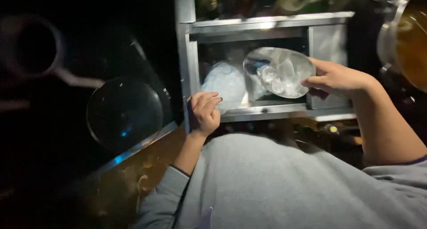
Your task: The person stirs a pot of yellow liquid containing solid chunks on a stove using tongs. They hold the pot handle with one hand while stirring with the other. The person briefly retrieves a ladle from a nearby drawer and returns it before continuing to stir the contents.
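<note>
One metal scoop (279,71) of ice, pinched by the right hand (334,79) fingers over one ice bin (267,111); left hand (204,114) fingers curl together on its rim.

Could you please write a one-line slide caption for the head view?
Right hand holds a metal bowl of ice over a steel ice bin; left hand grips its front edge.
</note>
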